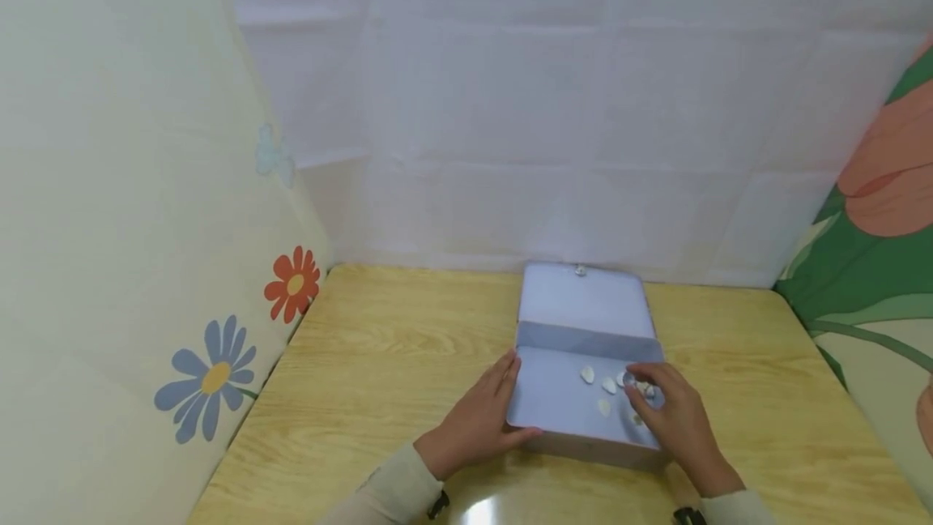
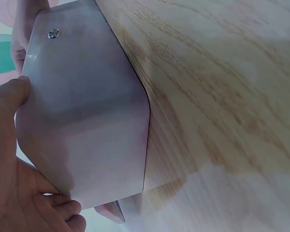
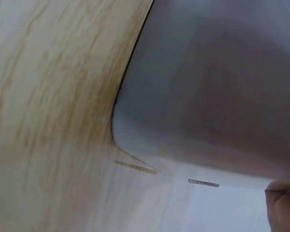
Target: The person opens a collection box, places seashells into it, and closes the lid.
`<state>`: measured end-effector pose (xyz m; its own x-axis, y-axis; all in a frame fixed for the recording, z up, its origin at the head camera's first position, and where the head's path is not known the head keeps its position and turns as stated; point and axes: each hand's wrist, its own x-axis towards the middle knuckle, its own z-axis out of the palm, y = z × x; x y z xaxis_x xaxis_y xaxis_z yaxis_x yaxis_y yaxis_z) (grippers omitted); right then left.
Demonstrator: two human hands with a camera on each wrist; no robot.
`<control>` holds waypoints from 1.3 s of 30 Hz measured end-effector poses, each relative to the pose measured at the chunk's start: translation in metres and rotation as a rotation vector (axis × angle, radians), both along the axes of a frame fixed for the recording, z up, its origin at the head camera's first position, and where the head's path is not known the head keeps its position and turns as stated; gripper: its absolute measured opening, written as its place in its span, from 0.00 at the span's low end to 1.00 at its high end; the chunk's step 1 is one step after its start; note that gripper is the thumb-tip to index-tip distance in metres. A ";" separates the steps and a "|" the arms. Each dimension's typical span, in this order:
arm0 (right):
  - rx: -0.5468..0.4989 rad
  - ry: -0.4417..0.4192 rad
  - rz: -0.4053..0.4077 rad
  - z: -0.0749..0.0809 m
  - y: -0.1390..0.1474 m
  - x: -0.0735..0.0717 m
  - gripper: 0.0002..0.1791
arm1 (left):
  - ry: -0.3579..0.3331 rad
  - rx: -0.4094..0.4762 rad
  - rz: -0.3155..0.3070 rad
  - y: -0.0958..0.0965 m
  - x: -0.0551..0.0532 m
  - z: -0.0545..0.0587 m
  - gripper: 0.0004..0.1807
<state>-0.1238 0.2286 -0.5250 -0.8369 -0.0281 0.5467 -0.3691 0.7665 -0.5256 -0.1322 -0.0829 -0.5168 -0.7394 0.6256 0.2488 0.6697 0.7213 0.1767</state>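
Observation:
A pale lilac metal box point(image 1: 557, 395) sits on the table with its lid point(image 1: 583, 298) folded back. My left hand point(image 1: 477, 416) holds the box's near left corner, thumb at the front rim and fingers along the left side. Over the box's right part, my right hand point(image 1: 678, 416) pinches a small clear, shiny round piece point(image 1: 630, 380) between thumb and fingertips. Small white shell-like pieces point(image 1: 587, 375) lie scattered on the box floor. Several more lie close under the right fingers, partly hidden. In the left wrist view, a metal catch point(image 2: 53, 34) shows on the front wall.
The wood-patterned table point(image 1: 394, 330) reaches back to a white cloth point(image 1: 481, 120) hanging behind it. Flower-printed cloths stand at the left and right edges. A small clasp point(image 1: 580, 270) is on the lid's far edge.

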 end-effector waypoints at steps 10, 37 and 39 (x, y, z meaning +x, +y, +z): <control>-0.006 0.002 0.004 -0.001 -0.002 0.001 0.17 | -0.013 0.014 0.002 -0.001 0.001 0.001 0.57; -0.023 0.002 0.002 -0.002 0.001 0.000 0.17 | -0.031 0.029 0.003 -0.001 0.002 0.003 0.57; -0.042 -0.020 0.003 -0.002 0.003 0.000 0.17 | -0.029 0.032 0.003 -0.001 0.002 0.003 0.57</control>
